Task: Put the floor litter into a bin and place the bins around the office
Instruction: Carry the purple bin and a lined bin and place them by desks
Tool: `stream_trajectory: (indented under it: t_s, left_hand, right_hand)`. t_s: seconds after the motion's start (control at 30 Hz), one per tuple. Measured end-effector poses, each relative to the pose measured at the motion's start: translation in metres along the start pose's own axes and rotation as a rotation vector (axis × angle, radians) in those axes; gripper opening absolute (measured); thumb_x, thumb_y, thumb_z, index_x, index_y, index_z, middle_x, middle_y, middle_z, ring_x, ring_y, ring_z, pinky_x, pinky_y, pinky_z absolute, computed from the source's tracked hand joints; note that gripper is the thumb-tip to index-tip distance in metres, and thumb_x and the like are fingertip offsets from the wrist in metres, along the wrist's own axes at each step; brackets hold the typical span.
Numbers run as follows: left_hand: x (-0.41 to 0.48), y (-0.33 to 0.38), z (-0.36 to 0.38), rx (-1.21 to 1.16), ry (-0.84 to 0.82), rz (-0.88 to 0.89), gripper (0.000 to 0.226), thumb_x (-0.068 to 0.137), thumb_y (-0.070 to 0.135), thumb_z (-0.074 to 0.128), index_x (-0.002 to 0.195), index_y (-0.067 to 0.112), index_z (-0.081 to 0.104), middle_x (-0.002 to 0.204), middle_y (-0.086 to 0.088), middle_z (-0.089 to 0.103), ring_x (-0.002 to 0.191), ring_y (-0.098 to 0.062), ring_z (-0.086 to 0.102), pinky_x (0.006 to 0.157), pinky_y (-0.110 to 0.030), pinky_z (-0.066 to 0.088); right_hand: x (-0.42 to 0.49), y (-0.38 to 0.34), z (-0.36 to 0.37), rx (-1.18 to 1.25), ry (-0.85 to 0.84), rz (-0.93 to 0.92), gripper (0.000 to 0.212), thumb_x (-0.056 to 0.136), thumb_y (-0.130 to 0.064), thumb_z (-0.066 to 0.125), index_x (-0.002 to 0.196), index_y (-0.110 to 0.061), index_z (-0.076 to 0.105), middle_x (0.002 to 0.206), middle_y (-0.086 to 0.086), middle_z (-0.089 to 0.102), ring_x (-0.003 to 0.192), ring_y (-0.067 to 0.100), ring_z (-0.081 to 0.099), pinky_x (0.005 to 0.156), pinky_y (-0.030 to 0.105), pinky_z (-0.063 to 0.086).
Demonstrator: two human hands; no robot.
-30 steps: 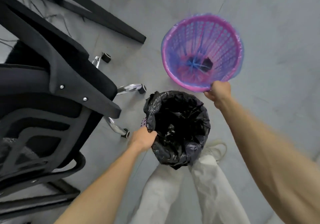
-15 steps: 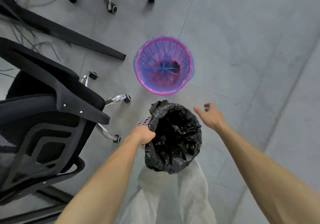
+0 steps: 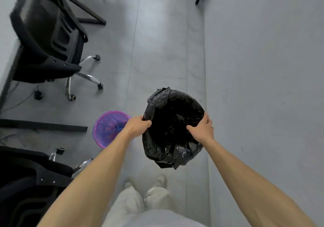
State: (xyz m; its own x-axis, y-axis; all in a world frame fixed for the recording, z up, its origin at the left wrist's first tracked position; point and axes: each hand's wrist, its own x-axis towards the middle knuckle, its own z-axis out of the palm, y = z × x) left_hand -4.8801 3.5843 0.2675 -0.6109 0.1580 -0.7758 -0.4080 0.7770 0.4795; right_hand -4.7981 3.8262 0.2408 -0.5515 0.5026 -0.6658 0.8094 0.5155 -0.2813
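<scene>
The left hand (image 3: 138, 125) and the right hand (image 3: 201, 129) each have a tight grip on opposite rims of the round bin lined with a crinkled black plastic bag (image 3: 172, 130), held above the grey floor (image 3: 161, 51). The pink and purple plastic lattice bin (image 3: 109, 128) stands on the floor at its left.

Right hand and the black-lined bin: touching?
Touching. The head view shows the right hand gripping the rim of the black-lined bin, thumb over the inside and fingers outside, with no gap. The left hand grips the opposite rim.
</scene>
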Motion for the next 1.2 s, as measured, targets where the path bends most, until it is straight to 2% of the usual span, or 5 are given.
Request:
stream_trajectory:
  t_s: [0.17,0.3,0.47,0.73,1.2]
  left_hand:
    - [-0.01,0.085,-0.069,-0.254,0.062,0.029,0.022,0.066,0.03,0.058,0.082,0.016,0.063,0.08,-0.008,0.066,0.07,-0.027,0.062,0.069,-0.034,0.056]
    - [0.006,0.132,-0.121,-0.449,0.138,0.042,0.034,0.069,0.027,0.058,0.097,0.011,0.067,0.092,-0.009,0.069,0.08,-0.029,0.068,0.085,-0.041,0.06]
    - [0.073,0.2,-0.195,-0.628,0.224,0.076,0.027,0.087,0.012,0.055,0.111,0.005,0.064,0.095,-0.01,0.067,0.082,-0.027,0.066,0.087,-0.042,0.059]
    - [0.183,0.313,-0.301,-0.726,0.28,0.053,0.026,0.088,0.01,0.054,0.112,0.004,0.063,0.094,-0.011,0.065,0.084,-0.029,0.063,0.066,-0.031,0.058]
    - [0.388,0.518,-0.453,-0.589,0.333,0.002,0.013,0.095,0.022,0.057,0.106,0.015,0.055,0.098,0.001,0.067,0.076,-0.018,0.067,0.078,-0.033,0.052]
  right_hand:
    - [-0.009,-0.05,-0.082,0.188,0.131,-0.062,0.095,0.088,-0.048,0.059,0.156,-0.026,-0.003,0.163,0.008,0.012,0.144,0.037,0.025,0.114,0.053,0.031]
    - [0.015,-0.106,-0.132,0.371,0.095,-0.104,0.06,0.097,-0.045,0.049,0.144,-0.013,0.028,0.13,0.011,0.052,0.118,0.033,0.053,0.096,0.042,0.046]
    - [0.086,-0.217,-0.192,0.374,0.055,-0.203,0.037,0.096,-0.049,0.044,0.113,-0.017,0.055,0.106,0.002,0.062,0.098,0.025,0.059,0.09,0.041,0.051]
    - [0.207,-0.365,-0.268,0.427,0.053,-0.21,0.031,0.094,-0.033,0.045,0.114,-0.011,0.053,0.107,0.008,0.061,0.097,0.027,0.059,0.088,0.044,0.053]
    - [0.47,-0.583,-0.407,0.367,-0.065,-0.315,0.018,0.093,-0.026,0.043,0.101,-0.013,0.052,0.098,0.007,0.062,0.087,0.023,0.06,0.08,0.043,0.055]
